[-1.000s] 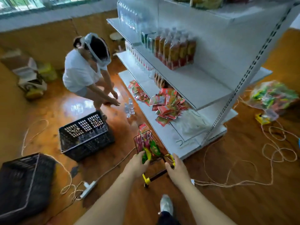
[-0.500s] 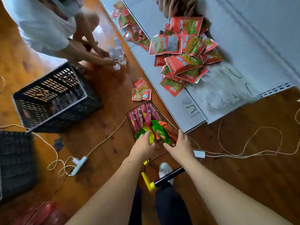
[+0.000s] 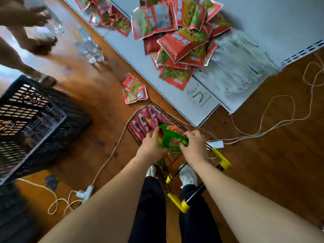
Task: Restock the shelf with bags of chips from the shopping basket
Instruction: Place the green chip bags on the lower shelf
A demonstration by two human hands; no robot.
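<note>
A: Biggest first: we have the shelf [image 3: 259, 20] along the top, its low white board running from the top left down to a corner just beyond our basket [image 3: 138, 135]. A red pile [image 3: 177, 37] of chip bags lies near that board's front edge.

B: And at the floor's left edge the black crate [image 3: 35, 123], with another person's hands at the top left corner over clear bottles [image 3: 88, 47]. Two small red packets [image 3: 134, 89] lie on the floor between the shelf's edge and the basket.

A: The basket is wire, standing on the floor at our feet, yellow handle [image 3: 222, 159] on its right side. Pink bags [image 3: 145, 121] stand packed at its far end.

B: Our green bag [image 3: 168, 137] is at the near end, on top of the rest. Our left hand [image 3: 151, 149] presses its left side with the fingers nearly straight. Our right hand [image 3: 193, 147] has its fingers curled over the bag's right edge, gripping it.

A: How do we think it will handle?

B: Light, we judge, air-puffed and soft, with a slick film that crinkles and slides. The chips inside would crush under a hard squeeze.

A: So we'd take it by the sealed edges or cradle both sides loosely, not clamp the belly.

B: Yes, and lift straight up so the film doesn't catch on the wires.
</note>
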